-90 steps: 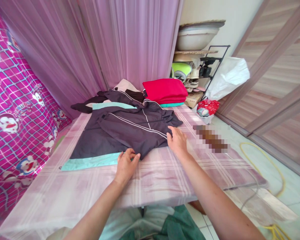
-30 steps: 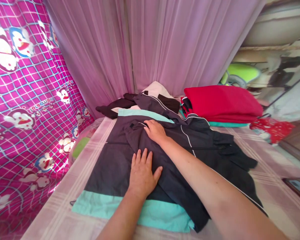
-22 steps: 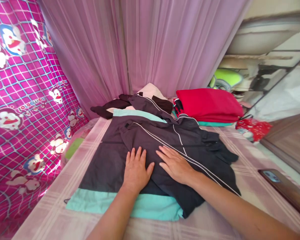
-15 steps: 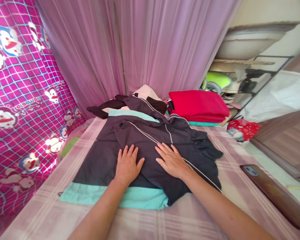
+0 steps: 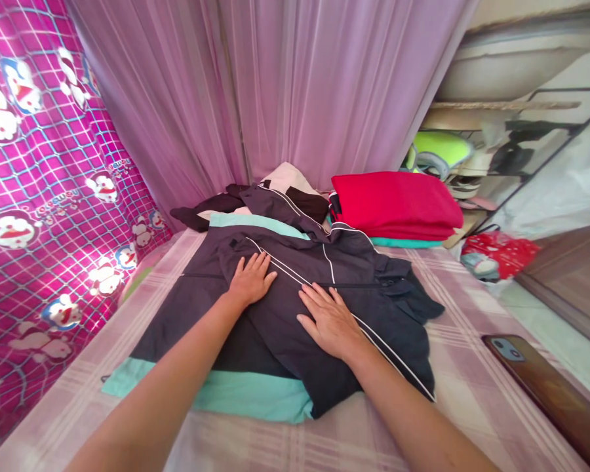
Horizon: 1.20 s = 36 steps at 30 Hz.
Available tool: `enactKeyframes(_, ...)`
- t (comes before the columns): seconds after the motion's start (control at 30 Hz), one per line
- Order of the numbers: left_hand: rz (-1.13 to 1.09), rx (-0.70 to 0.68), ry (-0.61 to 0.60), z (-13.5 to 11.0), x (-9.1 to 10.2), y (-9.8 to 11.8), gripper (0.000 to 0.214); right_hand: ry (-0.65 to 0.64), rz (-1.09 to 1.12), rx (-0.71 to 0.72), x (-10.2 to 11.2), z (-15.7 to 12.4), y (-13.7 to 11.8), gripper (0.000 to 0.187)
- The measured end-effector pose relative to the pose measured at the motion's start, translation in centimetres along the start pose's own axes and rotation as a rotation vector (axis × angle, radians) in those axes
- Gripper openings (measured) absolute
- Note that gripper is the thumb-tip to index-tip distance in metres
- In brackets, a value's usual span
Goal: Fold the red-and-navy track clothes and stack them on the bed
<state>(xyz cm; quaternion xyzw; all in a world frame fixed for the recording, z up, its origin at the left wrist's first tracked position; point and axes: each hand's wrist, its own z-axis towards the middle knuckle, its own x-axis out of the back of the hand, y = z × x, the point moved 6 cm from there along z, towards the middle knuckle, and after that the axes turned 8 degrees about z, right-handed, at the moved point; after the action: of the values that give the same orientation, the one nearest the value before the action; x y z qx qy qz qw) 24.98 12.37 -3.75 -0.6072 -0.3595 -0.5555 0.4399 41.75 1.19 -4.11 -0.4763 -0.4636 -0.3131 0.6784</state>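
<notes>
A dark jacket [image 5: 285,321] with white piping and mint-green bands lies spread on the checked cloth of the table [image 5: 255,449]. One of its sleeves is folded diagonally across the body. My left hand [image 5: 252,278] rests flat on this sleeve near its cuff, fingers apart. Lower and to the right, my right hand [image 5: 332,322] presses flat on the same sleeve beside the white piping, its fingers stretched out. Neither hand grips the fabric. The jacket's collar end points to the right.
Behind the jacket lies a heap of dark and pale clothes [image 5: 290,180]. Folded red clothes [image 5: 396,203] are stacked at the back right. A phone [image 5: 545,393] lies at the right edge. A purple curtain [image 5: 275,85] hangs behind, with a shelf rack [image 5: 501,108] on the right.
My left hand has slid up the sleeve, away from me, toward the cuff. My right hand has stayed nearly in place. The view has shifted slightly.
</notes>
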Motion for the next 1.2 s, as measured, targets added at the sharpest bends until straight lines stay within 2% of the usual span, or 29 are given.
enactKeyframes(0.13,0.049,0.013,0.03,1.5,-0.3,-2.9,0.065,-0.005,0.016,-0.005,-0.1,0.0,0.1,0.055)
enactKeyframes(0.3,0.049,0.03,0.025,2.6,-0.6,-4.5,0.068,-0.02,0.023,-0.012,-0.1,0.0,0.1,0.055)
enactKeyframes(0.47,0.019,0.045,0.068,2.6,-0.3,-4.5,0.067,-0.02,0.023,-0.003,-0.3,0.0,0.2,0.056)
enactKeyframes(0.63,-0.013,0.085,0.249,1.5,1.2,-4.3,0.056,0.007,0.02,0.007,-0.1,0.0,0.1,0.054)
enactKeyframes(0.7,-0.051,0.13,0.282,1.2,1.5,-4.5,0.052,0.028,0.013,0.034,0.2,-0.1,-0.2,0.053)
enactKeyframes(0.87,-0.089,0.185,0.257,1.5,1.2,-5.0,0.053,0.018,0.01,0.167,0.4,-0.4,-1.6,0.05)
enactKeyframes(1.03,-0.093,0.177,0.217,1.9,0.9,-5.0,0.056,-0.034,0.01,0.101,0.8,-2.2,-0.9,0.054)
enactKeyframes(1.2,-0.1,0.178,0.225,2.0,0.5,-5.2,0.057,-0.047,-0.02,0.016,2.0,-5.9,1.8,0.051)
